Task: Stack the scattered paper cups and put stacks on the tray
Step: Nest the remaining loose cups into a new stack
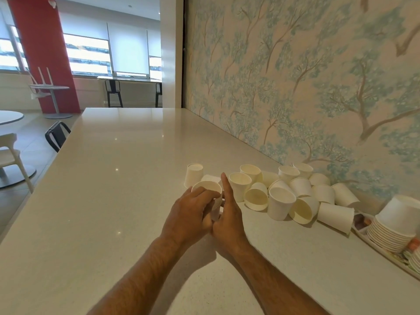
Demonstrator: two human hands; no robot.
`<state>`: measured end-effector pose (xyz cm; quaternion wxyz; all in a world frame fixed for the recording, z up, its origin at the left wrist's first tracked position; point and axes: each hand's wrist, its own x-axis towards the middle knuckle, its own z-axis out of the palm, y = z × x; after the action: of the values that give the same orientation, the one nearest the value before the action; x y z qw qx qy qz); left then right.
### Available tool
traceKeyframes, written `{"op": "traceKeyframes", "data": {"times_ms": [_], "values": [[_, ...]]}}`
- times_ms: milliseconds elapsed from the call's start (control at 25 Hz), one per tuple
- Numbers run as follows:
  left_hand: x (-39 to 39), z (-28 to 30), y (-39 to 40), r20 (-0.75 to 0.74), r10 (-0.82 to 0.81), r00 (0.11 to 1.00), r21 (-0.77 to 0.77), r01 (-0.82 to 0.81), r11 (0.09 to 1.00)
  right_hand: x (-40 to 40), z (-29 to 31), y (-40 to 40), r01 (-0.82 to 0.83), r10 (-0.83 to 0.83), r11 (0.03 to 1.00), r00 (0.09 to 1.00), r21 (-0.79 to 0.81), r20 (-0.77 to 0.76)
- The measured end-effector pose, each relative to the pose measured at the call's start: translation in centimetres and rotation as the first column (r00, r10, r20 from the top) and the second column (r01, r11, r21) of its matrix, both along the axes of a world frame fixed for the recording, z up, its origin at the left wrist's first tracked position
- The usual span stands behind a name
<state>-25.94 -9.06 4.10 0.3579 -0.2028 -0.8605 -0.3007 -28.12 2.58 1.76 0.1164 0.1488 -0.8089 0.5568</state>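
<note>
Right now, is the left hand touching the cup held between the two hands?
Touching. The head view shows the left hand with its fingers curled over the rim and side of the cup.

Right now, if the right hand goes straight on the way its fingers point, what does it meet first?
Probably nothing near: the right hand points away along the counter, through the gap between a lying cup and an upright cup. Depth is unclear, so it might brush either.

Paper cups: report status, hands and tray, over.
Left hand grips one cup, right hand flat against it. Loose cups heaped by the wall, unstacked, between hands and tray. One stack on the tray.
</note>
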Motion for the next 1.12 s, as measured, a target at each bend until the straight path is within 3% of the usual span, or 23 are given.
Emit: {"op": "traceKeyframes", "data": {"times_ms": [80, 160, 280, 440, 600, 680, 880, 1000, 1120], "values": [[-0.1, -0.8, 0.1, 0.015, -0.025, 1.000, 0.020, 0.024, 1.000, 0.2, 0.2, -0.3, -0.044, 0.060, 0.983, 0.995, -0.177, 0.085], [-0.3, -1.8, 0.2, 0.069, -0.018, 0.997, 0.142, 0.008, 0.990, 0.1, -0.1, -0.7, -0.033, 0.069, 0.964, 0.989, -0.262, 0.127], [-0.1, -2.0, 0.1, 0.278, -0.076, 0.958, 0.455, -0.061, 0.888, 0.9, 0.1, -0.8, -0.032, 0.038, 0.996, 0.996, -0.078, 0.084], [0.4, -2.6, -0.3, 0.268, -0.161, 0.950, 0.677, -0.066, 0.733, 0.8, 0.0, -0.5, -0.117, 0.113, 0.993, 0.988, 0.030, 0.108], [-0.7, -3.7, -1.6, 0.301, 0.161, 0.940, 0.530, -0.306, 0.791, -0.7, 1.3, -0.9, 0.076, -0.079, 0.994, 0.996, -0.083, -0.034], [-0.9, -3.9, -1.6, 0.291, 0.177, 0.940, 0.506, -0.309, 0.805, -2.6, 2.4, -1.1, 0.154, -0.162, 0.983, 0.983, -0.095, -0.084], [-0.9, -4.1, -1.0, 0.259, 0.079, 0.963, 0.497, -0.202, 0.844, -10.0, 4.4, -2.6, 0.162, -0.104, 0.932, 0.977, 0.325, -0.187], [-0.9, -4.1, -1.3, 0.248, 0.045, 0.968, 0.511, -0.170, 0.842, -13.5, 5.4, -3.6, 0.082, 0.014, 0.809, 0.987, 0.582, -0.158], [-0.9, -4.0, -1.6, 0.222, 0.034, 0.974, 0.519, -0.148, 0.842, -16.1, 5.4, -5.0, -0.022, 0.077, 0.675, 0.996, 0.737, -0.041]]}}
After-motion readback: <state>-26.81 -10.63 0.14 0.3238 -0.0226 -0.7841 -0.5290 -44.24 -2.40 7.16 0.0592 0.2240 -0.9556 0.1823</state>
